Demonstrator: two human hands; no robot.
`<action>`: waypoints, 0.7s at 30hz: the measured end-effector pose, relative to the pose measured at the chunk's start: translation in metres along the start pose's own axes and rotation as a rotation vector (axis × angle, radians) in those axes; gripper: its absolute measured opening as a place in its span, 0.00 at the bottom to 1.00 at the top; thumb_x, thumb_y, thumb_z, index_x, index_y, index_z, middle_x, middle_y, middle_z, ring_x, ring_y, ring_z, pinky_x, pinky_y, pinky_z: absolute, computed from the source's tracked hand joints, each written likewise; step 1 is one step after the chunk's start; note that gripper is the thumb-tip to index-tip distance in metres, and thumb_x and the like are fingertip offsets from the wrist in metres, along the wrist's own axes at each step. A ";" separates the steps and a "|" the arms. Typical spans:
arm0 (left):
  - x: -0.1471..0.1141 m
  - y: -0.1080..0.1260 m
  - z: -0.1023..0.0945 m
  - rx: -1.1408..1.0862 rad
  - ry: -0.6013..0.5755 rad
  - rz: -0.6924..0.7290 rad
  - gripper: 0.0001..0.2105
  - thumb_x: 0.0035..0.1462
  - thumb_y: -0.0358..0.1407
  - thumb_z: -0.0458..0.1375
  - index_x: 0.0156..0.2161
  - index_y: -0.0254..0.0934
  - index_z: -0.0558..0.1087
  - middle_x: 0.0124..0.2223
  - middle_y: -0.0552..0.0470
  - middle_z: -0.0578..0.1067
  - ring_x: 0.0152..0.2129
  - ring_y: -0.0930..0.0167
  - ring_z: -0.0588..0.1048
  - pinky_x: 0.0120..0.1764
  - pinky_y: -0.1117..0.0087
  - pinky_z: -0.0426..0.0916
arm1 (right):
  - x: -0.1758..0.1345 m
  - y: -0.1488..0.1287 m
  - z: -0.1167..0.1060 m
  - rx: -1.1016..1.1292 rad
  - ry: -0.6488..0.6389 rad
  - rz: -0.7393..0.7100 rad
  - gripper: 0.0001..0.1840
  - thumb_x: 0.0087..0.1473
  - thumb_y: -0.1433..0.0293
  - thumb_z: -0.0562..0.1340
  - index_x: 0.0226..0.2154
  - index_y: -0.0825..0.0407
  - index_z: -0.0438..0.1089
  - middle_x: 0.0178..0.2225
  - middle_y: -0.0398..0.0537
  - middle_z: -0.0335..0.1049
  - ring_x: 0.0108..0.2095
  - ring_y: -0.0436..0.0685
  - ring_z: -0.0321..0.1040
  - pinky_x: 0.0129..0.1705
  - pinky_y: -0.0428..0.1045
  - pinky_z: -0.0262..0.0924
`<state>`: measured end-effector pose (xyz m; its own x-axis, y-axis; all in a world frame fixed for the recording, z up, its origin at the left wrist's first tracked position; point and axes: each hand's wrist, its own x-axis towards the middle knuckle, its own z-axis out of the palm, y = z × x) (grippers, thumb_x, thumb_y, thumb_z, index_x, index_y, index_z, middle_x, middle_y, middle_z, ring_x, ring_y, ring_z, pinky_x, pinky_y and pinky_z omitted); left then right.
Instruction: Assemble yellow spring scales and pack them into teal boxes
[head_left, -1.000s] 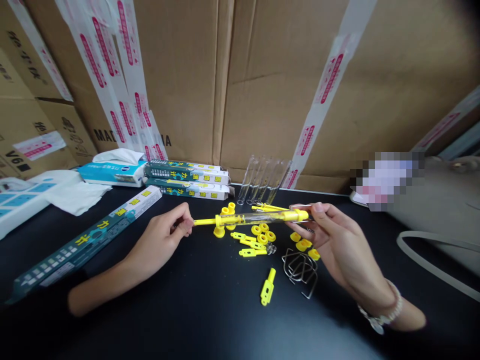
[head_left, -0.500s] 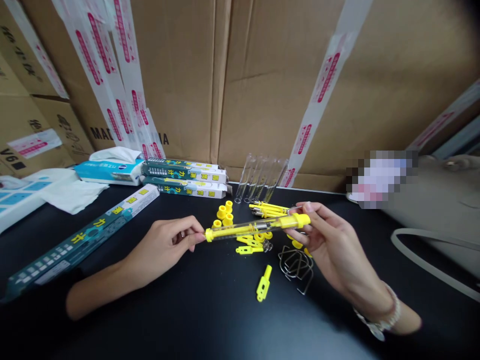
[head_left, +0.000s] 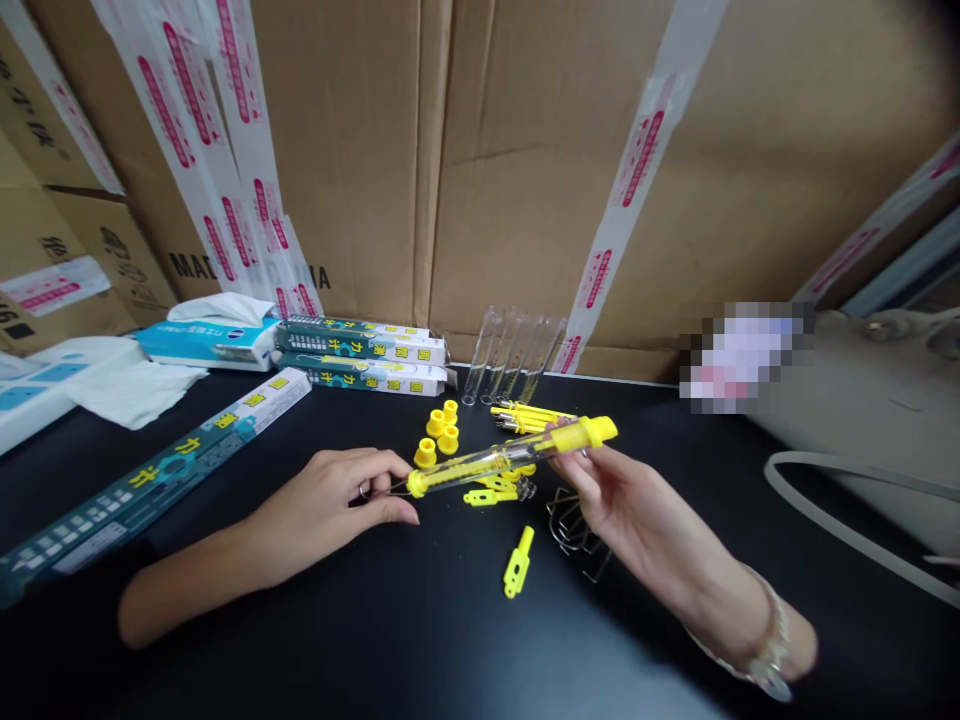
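Note:
A clear tubular spring scale [head_left: 487,461] with yellow ends and a yellow inner rod is held slightly tilted, its right end higher. My right hand [head_left: 637,520] is closed around it near the wide yellow cap, the fingers partly hidden behind the tube. At the other end, my left hand [head_left: 345,505] has thumb and forefinger about the thin wire hook [head_left: 386,491] that sticks out of the small yellow cap. Below the tube lie yellow flat tabs [head_left: 517,565] and, partly behind my right hand, bent wire hooks [head_left: 571,525].
Several yellow caps [head_left: 435,437] stand behind the tube. Clear empty tubes [head_left: 510,360] stand near the cardboard wall [head_left: 360,150]. Yellow inner rods [head_left: 529,413] lie behind the scale. Printed boxes [head_left: 360,375], tissues [head_left: 202,340] and a long box [head_left: 165,470] are leftward; a grey bag [head_left: 885,430] is rightward.
My right fingers have moved left and under the tube, away from the yellow cap's end. My left thumb has parted from the small cap, exposing the wire hook. The view has shifted slightly.

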<state>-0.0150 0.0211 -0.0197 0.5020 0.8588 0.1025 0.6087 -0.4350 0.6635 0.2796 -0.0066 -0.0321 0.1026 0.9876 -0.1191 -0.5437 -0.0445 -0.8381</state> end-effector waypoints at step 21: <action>-0.001 0.012 0.000 -0.007 0.051 -0.109 0.15 0.61 0.49 0.59 0.44 0.44 0.80 0.24 0.61 0.62 0.21 0.72 0.63 0.26 0.72 0.54 | -0.006 -0.022 0.020 -0.263 -0.017 -0.259 0.12 0.54 0.59 0.73 0.36 0.48 0.74 0.36 0.47 0.83 0.40 0.60 0.81 0.42 0.55 0.79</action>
<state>-0.0084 0.0152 -0.0120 0.4015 0.9134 0.0669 0.6536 -0.3369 0.6777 0.2741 -0.0084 -0.0023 0.1934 0.9735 0.1223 -0.2685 0.1724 -0.9477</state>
